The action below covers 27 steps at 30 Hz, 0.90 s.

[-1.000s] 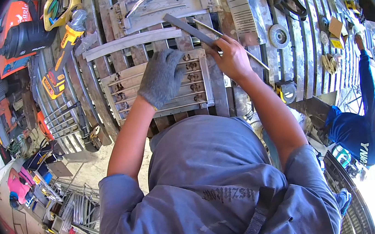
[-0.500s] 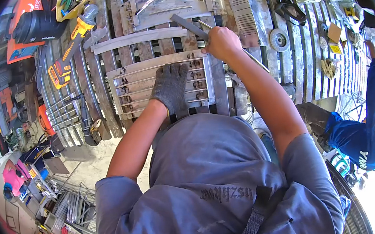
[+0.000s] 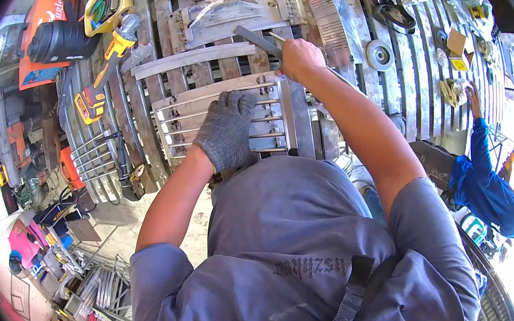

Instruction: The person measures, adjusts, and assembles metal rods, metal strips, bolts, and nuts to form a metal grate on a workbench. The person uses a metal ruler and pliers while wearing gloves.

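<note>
A metal plate with several parallel rods [image 3: 184, 105] lies on the slatted bench [image 3: 218, 70] before me. My left hand [image 3: 226, 129], in a grey knitted glove, rests on the rods with its fingers bent over them. My bare right hand [image 3: 300, 60] is wrapped round a tool just beyond the plate's right corner. The tool's flat grey bar [image 3: 256, 40] sticks out to the upper left, over the bench. A thin rod's tip shows beside that hand. A curved metal strip [image 3: 195, 60] lies beyond the plate.
A yellow angle grinder [image 3: 112, 50] and a yellow bin [image 3: 107, 9] lie at the upper left. A second plate [image 3: 235, 23] lies further back, a slotted panel [image 3: 331, 19] and a disc [image 3: 379, 54] to its right. A co-worker in blue [image 3: 485, 185] is at the right.
My left hand has shifted slightly on the rods, and the view has moved a little. The co-worker's arm has come lower and nearer, reaching toward the bench's right part.
</note>
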Available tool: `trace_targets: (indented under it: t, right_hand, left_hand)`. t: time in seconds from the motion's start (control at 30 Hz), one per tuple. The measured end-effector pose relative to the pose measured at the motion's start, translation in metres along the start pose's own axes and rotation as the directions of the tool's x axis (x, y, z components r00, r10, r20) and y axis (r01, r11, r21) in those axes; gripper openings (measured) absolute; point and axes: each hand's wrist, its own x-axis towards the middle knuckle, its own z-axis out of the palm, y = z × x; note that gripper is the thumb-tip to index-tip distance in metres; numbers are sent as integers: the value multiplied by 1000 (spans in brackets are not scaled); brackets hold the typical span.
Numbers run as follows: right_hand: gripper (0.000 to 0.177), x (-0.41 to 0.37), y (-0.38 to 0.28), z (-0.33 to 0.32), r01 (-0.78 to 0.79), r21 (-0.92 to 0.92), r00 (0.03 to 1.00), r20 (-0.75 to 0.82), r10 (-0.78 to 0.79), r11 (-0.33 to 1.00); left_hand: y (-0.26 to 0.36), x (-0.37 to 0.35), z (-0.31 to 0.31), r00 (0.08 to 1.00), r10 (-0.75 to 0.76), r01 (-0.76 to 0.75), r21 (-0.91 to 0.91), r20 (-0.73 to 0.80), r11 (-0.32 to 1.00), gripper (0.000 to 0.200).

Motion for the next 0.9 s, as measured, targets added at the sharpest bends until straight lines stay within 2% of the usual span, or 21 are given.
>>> trace_targets:
  t: [0.03, 0.13, 0.23, 0.27, 0.37, 0.47, 0.57, 0.63, 0.67, 0.77, 0.87, 0.9]
  right_hand:
    - [47, 0, 1, 1, 3, 9, 1000, -5, -3, 1000]
    - [48, 0, 6, -2, 37, 28, 999, -10, -36, 999]
    - [46, -7, 10, -3, 45, 49, 999, 17, -46, 998]
    - [45, -10, 11, -3, 44, 54, 999, 29, -45, 998]
    - [36, -27, 26, 24, 71, 227, 969, -248, -13, 971]
    - [29, -39, 40, 52, 148, 112, 876, -477, -77, 983]
    - [22, -44, 45, 58, 239, -23, 820, -530, -214, 971]
    - [17, -38, 44, 64, 210, -46, 842, -499, -204, 977]
    - [16, -37, 41, 66, 190, -38, 848, -497, -183, 981]
    - [18, -33, 29, 67, 117, -67, 871, -472, -135, 991]
    - [18, -30, 24, 59, 78, -99, 894, -434, -114, 992]
    - [19, -31, 24, 57, 91, -92, 906, -406, -121, 992]
  left_hand:
    - [4, -6, -8, 998, 10, -10, 3, -67, 1000, 119]
    - [6, -22, -48, 997, -37, 31, -79, -67, 996, 128]
    - [-33, -16, -50, 953, -20, 12, -28, -302, 1000, 131]
    - [-46, -8, -54, 951, -66, 63, -21, -301, 998, 133]
    - [-88, 29, -65, 944, -185, 195, 9, -273, 981, 141]
    - [-135, 64, -50, 946, -257, 277, 84, -196, 957, 146]
    - [-161, 83, -40, 953, -249, 278, 176, -171, 944, 145]
    - [-175, 85, -34, 965, -206, 238, 218, -160, 946, 144]
    - [-173, 81, -34, 964, -156, 214, 275, -216, 937, 140]
    - [-162, 70, -38, 973, -183, 220, 313, -144, 924, 126]
    - [-132, 48, -12, 914, 3, 153, 352, -405, 923, 95]
    - [-120, 43, -2, 898, 69, 62, 280, -435, 958, 79]
